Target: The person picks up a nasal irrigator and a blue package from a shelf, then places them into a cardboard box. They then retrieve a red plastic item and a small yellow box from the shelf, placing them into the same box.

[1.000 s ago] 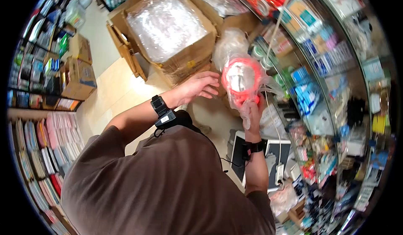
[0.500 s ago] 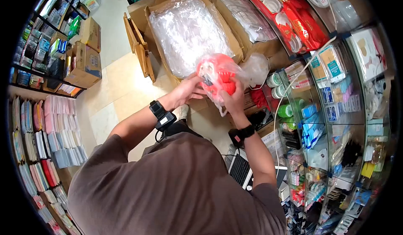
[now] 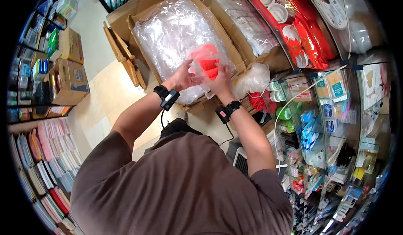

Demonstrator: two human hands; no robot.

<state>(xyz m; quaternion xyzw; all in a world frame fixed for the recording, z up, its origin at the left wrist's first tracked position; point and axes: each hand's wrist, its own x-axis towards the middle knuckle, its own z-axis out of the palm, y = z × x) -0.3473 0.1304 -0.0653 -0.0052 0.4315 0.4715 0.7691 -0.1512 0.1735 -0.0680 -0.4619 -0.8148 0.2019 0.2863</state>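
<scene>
A red bundle in a clear plastic bag [image 3: 206, 63] is held between my two hands, above the near edge of an open cardboard box [image 3: 228, 37]. My left hand [image 3: 183, 76] touches the bag's left side, its fingers curved and spread around it. On the right, my right hand [image 3: 221, 80] grips the bag and bundle with bent fingers. Shiny clear plastic packages [image 3: 174, 29] fill the box behind. What exactly the red bundle is cannot be made out.
Glass shelves [image 3: 323, 130] with packaged goods stand at the right, below red packs [image 3: 310, 33]. Wooden boards [image 3: 124, 56] lean left of the box. Cartons [image 3: 69, 81] and stacked folders [image 3: 54, 151] line the left. A laptop [image 3: 240, 161] lies near my right elbow.
The view has shifted. The black and white part seen on the red bundle earlier no longer shows, and the bundle appears turned in my hands.
</scene>
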